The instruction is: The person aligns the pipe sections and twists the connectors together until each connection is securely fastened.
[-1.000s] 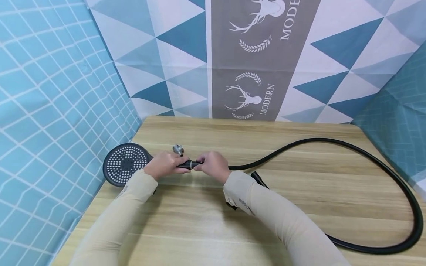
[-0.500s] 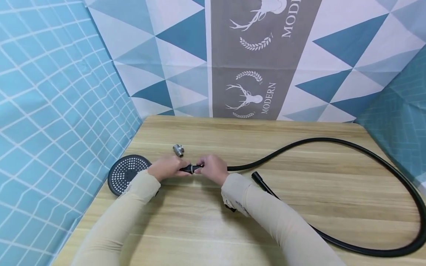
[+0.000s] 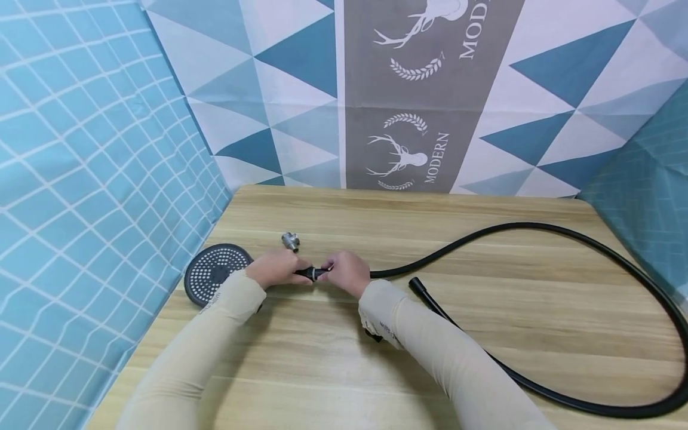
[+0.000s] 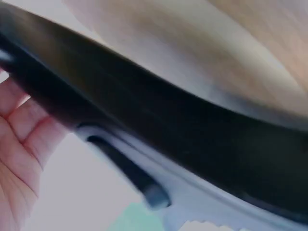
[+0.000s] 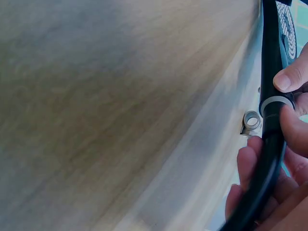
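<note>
A black shower head (image 3: 215,272) with a round, light-dotted face lies at the left of the head view. My left hand (image 3: 276,267) grips its handle (image 4: 144,106), which runs large and blurred across the left wrist view. My right hand (image 3: 346,273) holds the end of a black hose (image 5: 272,159), fingers and thumb curled around it. Hose end and handle meet in line between my hands, with a pale ring (image 5: 276,102) at the joint. Whether the thread is tight cannot be seen.
A small silver metal fitting (image 3: 291,241) lies just behind my left hand on the wooden table (image 3: 322,370). The hose loops far out to the right, and its other end (image 3: 416,285) lies right of my right hand. A blue tiled-pattern sheet (image 3: 80,197) borders the left side.
The shower head first dropped toward the near side, then shifted slightly right and back, its face turning a little. Both hands keep their hold at the joint.
</note>
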A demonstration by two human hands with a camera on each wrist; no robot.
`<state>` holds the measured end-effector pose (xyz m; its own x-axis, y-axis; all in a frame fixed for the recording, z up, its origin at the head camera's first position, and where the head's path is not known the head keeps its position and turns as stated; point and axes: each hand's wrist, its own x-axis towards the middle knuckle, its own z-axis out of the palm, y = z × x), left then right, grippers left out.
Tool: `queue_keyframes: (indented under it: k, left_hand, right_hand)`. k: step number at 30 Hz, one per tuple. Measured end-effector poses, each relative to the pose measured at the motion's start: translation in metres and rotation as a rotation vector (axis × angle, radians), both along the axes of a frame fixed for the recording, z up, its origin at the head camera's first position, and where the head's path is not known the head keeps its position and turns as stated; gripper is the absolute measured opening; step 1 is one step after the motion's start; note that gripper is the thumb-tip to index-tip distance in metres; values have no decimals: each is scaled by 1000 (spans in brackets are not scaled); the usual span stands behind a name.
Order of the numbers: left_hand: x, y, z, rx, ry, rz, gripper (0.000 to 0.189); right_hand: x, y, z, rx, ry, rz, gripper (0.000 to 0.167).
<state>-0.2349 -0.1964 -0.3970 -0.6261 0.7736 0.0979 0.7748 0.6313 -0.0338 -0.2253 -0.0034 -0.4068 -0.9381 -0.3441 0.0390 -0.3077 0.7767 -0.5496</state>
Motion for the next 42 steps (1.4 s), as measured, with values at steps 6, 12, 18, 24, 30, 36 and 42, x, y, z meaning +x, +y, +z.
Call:
queue_keyframes:
  k: [6,12,18,24,30,36,42]
  left_hand:
    - [1,2,-2,-41,-4,28,25]
    - [-1,3,-4,-38,10,25,27]
    - [-5,5,-7,-52,42,35,29]
    - [-6,8,-6,-85,58,47,30]
    - [-4,11,-2,-123,12,104,31]
    - [-3,11,-1,-146,-3,168,33]
    - [-3,10,2,-138,-15,217,38]
  right_hand:
    - [0,0,-2,12,-23,14,15]
    - [1,-1,-4,113,48,48,14]
    - [1,-4,-4,205,58,75,15]
    - [-1,-4,-4,206,27,76,16]
    - [-3,-1,-6,178,11,88,19]
    - [-6,4,3,204,-59,103,38]
    - [-13,12,12,193,-57,89,43]
